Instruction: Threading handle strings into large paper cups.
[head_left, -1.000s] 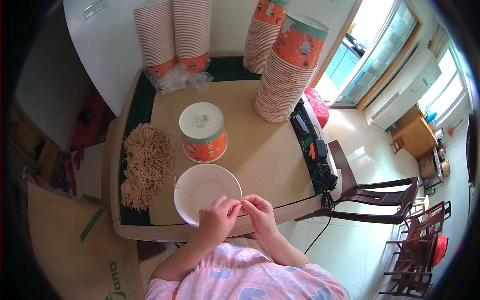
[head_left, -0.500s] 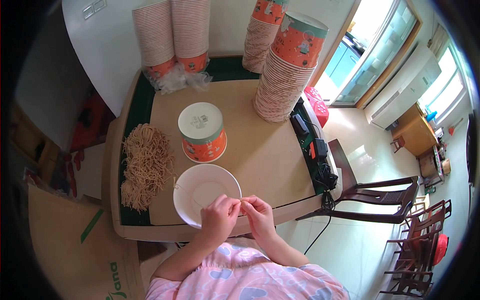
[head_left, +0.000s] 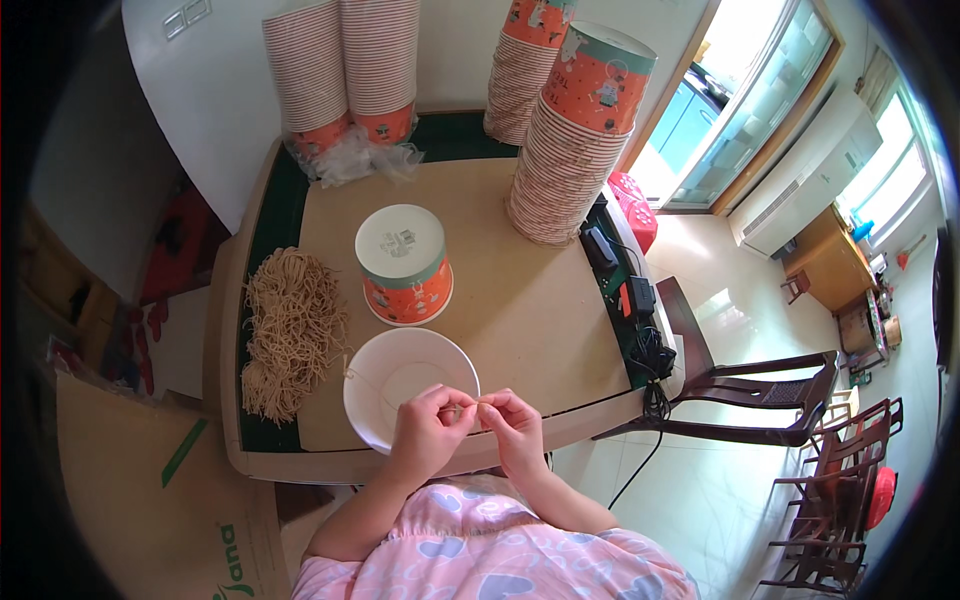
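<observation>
A white paper bucket (head_left: 398,362) lies near the front edge of the table with its mouth toward me. One end of a thin tan cord (head_left: 350,374) shows at its left rim, and the cord runs across the inside. At the bucket's right rim my left hand (head_left: 430,425) pinches the cord between thumb and forefinger. My right hand (head_left: 512,428) meets it fingertip to fingertip, pinched on the same cord; the exact spot between the fingers is too small to make out. Behind stands an upside-down orange and green paper bucket (head_left: 408,290). Left of it is a heap of tan cords (head_left: 290,335).
Tall bucket stacks (head_left: 570,170) rise at the back right, others (head_left: 382,60) at the back left with crumpled clear plastic (head_left: 370,160). Black adapters and cables (head_left: 640,300) lie along the right edge. A dark wooden chair (head_left: 760,395) stands to the right.
Both hands have shifted very slightly left, and the bucket has moved a little with them. The fingertips still meet at its rim.
</observation>
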